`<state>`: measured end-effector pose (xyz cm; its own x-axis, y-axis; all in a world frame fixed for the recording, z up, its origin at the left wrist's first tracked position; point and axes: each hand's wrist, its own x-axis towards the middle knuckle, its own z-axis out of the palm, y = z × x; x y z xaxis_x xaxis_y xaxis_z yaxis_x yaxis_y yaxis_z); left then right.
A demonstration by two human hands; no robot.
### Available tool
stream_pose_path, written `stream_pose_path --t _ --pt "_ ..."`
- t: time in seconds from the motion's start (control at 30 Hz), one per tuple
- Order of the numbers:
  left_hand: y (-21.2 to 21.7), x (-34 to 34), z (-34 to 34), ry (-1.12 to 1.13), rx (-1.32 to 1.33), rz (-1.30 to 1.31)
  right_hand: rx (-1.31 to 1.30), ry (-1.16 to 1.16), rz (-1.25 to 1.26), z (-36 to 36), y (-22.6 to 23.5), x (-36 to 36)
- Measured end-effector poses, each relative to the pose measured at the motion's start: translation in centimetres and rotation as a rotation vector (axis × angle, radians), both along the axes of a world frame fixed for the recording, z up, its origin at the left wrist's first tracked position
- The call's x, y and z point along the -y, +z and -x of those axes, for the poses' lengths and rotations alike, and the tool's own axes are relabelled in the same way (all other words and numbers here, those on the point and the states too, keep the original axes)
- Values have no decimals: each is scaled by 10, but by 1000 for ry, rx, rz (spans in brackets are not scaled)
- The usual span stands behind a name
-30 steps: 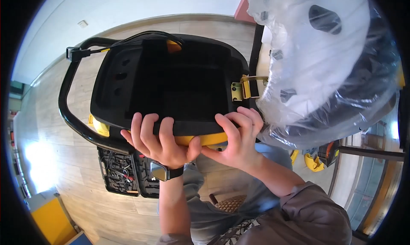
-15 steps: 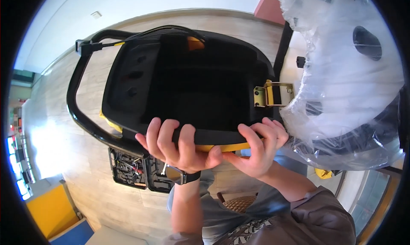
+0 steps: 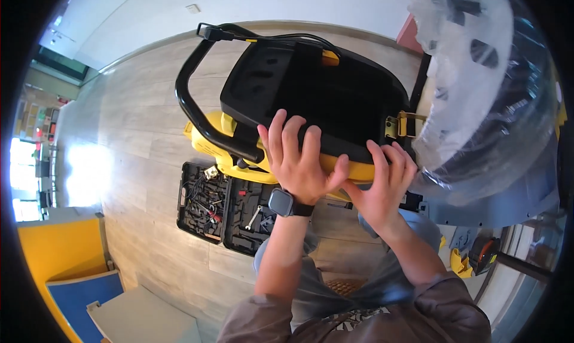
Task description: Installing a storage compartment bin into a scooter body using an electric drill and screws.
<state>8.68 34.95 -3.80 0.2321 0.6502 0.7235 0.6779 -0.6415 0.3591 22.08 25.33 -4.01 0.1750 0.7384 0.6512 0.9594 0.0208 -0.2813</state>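
A black open tub (image 3: 353, 86) sits in a yellow vehicle body (image 3: 263, 174), with a brass-coloured hinge bracket (image 3: 404, 125) at its right end. The fingers of my left hand (image 3: 302, 164) reach over the tub's near rim, spread apart, with the thumb on the outside. Farther right along the same rim, my right hand (image 3: 382, 184) has its fingers over the edge and its thumb toward the left one. Both fingertips' far sides dip into the dark interior and show poorly. A smartwatch (image 3: 281, 202) is on my left wrist.
A black tube rail (image 3: 190, 95) curves around the tub's left end, with a cable along the far rim. A large plastic-wrapped piece (image 3: 478, 104) rises at right. An open tool case (image 3: 203, 202) with a wrench (image 3: 253, 217) lies on the floor. Yellow and blue panels (image 3: 84, 301) stand lower left.
The tub and both hands now appear farther right and higher. More of the yellow body and tool case shows. My fingers look straighter on the rim, and more of the wrapped piece's dark side is visible.
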Motion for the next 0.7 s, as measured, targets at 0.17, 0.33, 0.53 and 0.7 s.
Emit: stream_pose_path --t 0.17,0.33,0.53,0.7 --pt "3 -3 -15 -98 -61 -94 -88 31 117 -16 11 14" --pt "2 -17 -12 -137 -83 -436 -270 86 -30 -1 -6 9" --pt "-23 -17 -20 -30 -34 -472 -359 251 -35 -24 11 113" --pt "-20 -17 -17 -18 -46 -540 -407 -107 -22 -104 -12 301"
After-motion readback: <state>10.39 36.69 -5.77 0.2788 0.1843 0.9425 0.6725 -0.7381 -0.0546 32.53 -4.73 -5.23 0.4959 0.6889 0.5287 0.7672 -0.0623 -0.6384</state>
